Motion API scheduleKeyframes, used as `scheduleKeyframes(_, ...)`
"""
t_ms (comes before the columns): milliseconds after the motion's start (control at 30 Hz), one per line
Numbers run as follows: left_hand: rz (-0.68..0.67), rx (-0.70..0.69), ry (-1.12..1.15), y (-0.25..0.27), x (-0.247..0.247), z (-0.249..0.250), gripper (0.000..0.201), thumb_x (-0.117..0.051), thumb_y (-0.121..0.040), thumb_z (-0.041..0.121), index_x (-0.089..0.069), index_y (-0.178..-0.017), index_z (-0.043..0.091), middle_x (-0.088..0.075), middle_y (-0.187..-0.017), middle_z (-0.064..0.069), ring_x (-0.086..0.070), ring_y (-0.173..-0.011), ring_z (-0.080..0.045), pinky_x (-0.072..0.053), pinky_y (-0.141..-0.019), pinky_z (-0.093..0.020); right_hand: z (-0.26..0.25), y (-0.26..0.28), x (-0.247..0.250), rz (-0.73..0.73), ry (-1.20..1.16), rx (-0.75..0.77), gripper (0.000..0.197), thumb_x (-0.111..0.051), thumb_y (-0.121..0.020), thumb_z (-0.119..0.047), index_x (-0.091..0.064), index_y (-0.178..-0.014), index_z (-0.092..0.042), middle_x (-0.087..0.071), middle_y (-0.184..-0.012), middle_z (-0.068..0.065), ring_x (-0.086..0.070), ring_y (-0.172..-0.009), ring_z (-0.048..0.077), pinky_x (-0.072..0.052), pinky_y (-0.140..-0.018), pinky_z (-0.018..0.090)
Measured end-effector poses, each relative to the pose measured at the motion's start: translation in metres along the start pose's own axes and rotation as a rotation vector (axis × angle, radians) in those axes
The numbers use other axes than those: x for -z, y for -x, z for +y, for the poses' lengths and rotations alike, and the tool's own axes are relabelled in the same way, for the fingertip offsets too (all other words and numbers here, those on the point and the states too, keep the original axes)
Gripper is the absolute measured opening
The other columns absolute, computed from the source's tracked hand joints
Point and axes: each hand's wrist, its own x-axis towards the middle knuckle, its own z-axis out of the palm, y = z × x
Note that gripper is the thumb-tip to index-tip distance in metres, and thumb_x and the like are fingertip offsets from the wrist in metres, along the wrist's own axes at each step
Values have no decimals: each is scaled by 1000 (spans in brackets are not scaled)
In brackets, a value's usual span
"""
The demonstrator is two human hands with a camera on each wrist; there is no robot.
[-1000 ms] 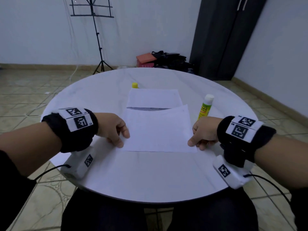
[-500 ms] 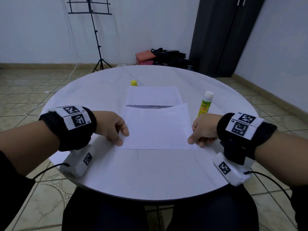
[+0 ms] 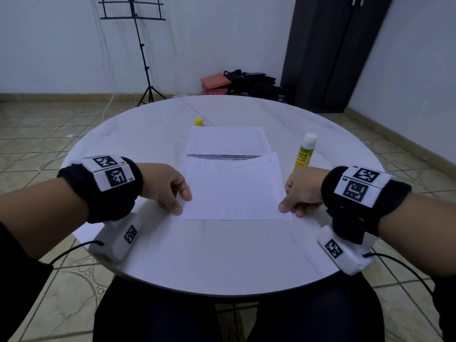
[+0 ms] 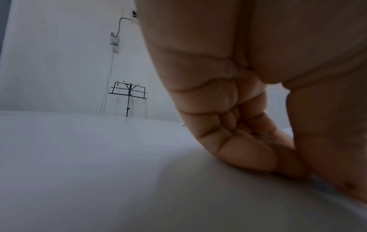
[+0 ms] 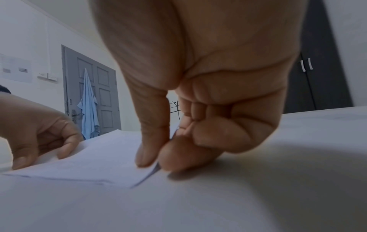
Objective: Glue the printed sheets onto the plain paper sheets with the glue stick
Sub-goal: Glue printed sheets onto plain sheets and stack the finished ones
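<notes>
**Both hands pinch the near sheet**

The left hand (image 3: 167,187) pinches the near left corner of the white sheet (image 3: 232,188), thumb on top. This sheet lies on the round table (image 3: 222,255), overlapping a stack of paper (image 3: 225,141) behind it. A yellow cap (image 3: 198,121) stands beyond the stack. The right hand (image 3: 302,191) pinches the near right corner between thumb and forefinger. The glue stick (image 3: 304,153) stands just behind that hand.
</notes>
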Motion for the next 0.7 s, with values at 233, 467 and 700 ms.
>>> scheduleKeyframes(233, -12, 12, -6, -1, 0, -1, 29, -82, -71, 14, -63, -88, 27, -61, -56, 12, -54, -47, 0, -40, -54, -5, -4, 5, -2, 28, 57, 14, 25, -78, -75, -16, -56, -68, -6, -65, -70, 11, -56, -60, 24, -43, -49, 24)
scheduleKeyframes(467, -77, 83, -162, -6, 2, 9, 28, -79, -74, 20, -59, -93, 27, -62, -70, 6, -55, -53, -8, -45, -53, -15, -10, 19, -3, 159, 301, 106, 70, -73, -79, -27, -36, -140, -24, -48, -87, -7, -49, -81, 16, -40, -55, 21)
scheduleKeyframes(700, -132, 159, -647, -5, 4, 47, 22, -69, -81, 33, -58, -99, 26, -56, -79, 5, -48, -53, -8, -35, -37, -11, -6, 17, 5, -34, 330, 108, 77, -77, -75, -23, -38, -141, -29, -60, -80, 0, -54, -67, 16, -40, -48, 20)
